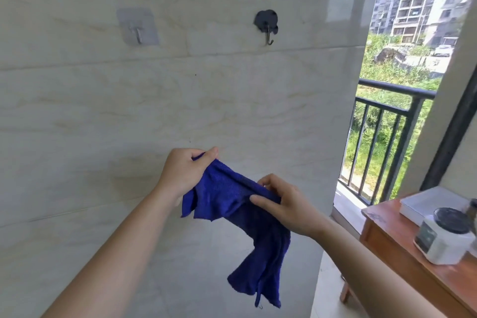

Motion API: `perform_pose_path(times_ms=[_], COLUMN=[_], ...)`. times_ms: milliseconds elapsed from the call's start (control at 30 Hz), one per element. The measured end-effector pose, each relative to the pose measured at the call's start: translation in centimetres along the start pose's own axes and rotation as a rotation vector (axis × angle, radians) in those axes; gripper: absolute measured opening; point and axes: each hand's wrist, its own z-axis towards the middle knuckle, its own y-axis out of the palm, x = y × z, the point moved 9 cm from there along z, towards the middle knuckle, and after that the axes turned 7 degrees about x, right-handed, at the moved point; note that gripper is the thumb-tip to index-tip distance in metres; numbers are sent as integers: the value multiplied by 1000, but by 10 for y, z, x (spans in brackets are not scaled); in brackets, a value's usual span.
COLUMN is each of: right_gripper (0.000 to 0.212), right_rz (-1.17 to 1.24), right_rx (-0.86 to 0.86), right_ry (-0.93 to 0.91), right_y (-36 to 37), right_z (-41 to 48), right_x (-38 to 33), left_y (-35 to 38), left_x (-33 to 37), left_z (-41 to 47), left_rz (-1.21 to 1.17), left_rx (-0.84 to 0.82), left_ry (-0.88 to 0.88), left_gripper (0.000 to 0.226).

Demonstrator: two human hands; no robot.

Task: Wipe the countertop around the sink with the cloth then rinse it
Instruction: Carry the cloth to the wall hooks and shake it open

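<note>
A dark blue cloth [232,196] hangs in the air in front of a tiled wall, held by both hands. My left hand [184,171] pinches its upper left edge between thumb and fingers. My right hand [286,204] grips the cloth's upper right part, and the rest of the cloth droops below it, with a small hanging loop at the bottom. No sink or countertop is in view.
Two wall hooks sit above the hands: a clear adhesive one [138,27] and a black one [267,24]. A wooden table [402,248] at the right carries a white jar with a black lid [444,240] and a white box [433,202]. A black railing [387,137] borders the balcony opening.
</note>
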Motion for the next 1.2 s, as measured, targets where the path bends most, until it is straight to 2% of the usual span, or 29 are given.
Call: perform_pose_path(times_ms=[33, 133, 233, 333, 400, 500, 533, 600, 633, 700, 767, 833, 900, 967, 1033, 1100, 1200], right_gripper=[11, 18, 16, 22, 25, 39, 33, 12, 8, 9, 30, 41, 38, 33, 27, 24, 15], right_rz=[8, -43, -156, -41, 49, -57, -87, -42, -19, 12, -4, 1, 100, 124, 95, 81, 75], right_rx=[0, 35, 213, 386, 372, 235, 242, 299, 325, 292, 185, 162, 250, 317, 304, 302, 353], right_ry=[18, 41, 9, -1, -78, -148, -159, -147, -137, -143, -146, -106, -38, -54, -120, -100, -43], right_y=[-1, 1, 7, 23, 41, 73, 77, 70, 64, 57, 60, 64, 59, 50, 42, 26, -7], right_z=[0, 1, -1, -18, -30, -32, -28, -21, -18, -17, -17, -16, -11, -7, -5, -4, 1], right_x=[3, 18, 27, 24, 17, 16, 17, 19, 19, 16, 10, 7, 10, 11, 10, 10, 6], left_y=[3, 21, 35, 42, 46, 49, 49, 46, 43, 36, 33, 32, 32, 29, 23, 14, 9], left_x=[0, 0, 0, 1, 3, 6, 7, 8, 9, 8, 9, 12, 17, 22, 28, 32, 29], left_z=[1, -3, -7, -5, -3, -1, -1, 0, 1, 3, 3, 3, 5, 6, 9, 11, 14], left_rz=[-57, -256, -346, -418, -461, -487, -481, -446, -426, -404, -397, -368, -287, -157, 10, 181, 278], left_rx=[-18, -99, -104, -60, -40, -38, -45, -59, -58, -46, -33, -19, 6, 30, 63, 108, 121], left_ry=[-46, -215, -289, -316, -324, -327, -322, -295, -278, -252, -238, -199, -106, 15, 136, 240, 282], left_gripper=[41, 28, 25, 24, 24, 29, 29, 28, 27, 26, 26, 26, 26, 31, 34, 32, 33])
